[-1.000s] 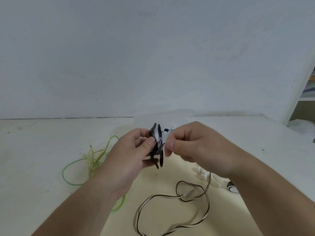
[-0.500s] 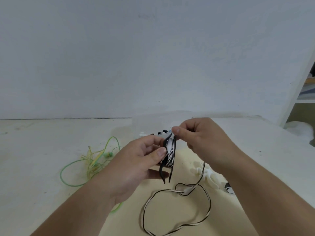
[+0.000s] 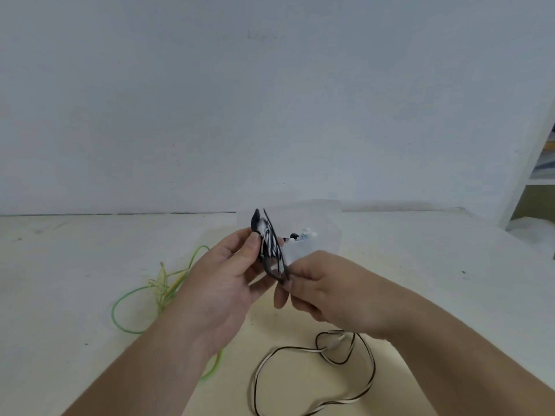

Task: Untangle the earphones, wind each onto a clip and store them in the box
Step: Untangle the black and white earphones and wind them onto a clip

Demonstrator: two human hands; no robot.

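My left hand [image 3: 228,280] holds a black clip [image 3: 265,238] upright above the table, thumb pressed on its side, with black-and-white earphone cable wound around it. My right hand [image 3: 327,291] pinches that cable just below the clip. The loose rest of the black-and-white cable [image 3: 315,382] lies in loops on the table beneath my right wrist. A green-yellow earphone [image 3: 156,291] lies tangled on the table to the left. A translucent box [image 3: 312,232] stands behind my hands, with small items inside.
The pale table [image 3: 75,265] runs back to a white wall [image 3: 270,100]. At the far right stands a white shelf upright [image 3: 528,163]. Something white lies past the table's right edge [image 3: 531,232].
My right hand has dropped from above the clip to below it, carrying the cable down around the clip. My left hand has raised and turned the clip.
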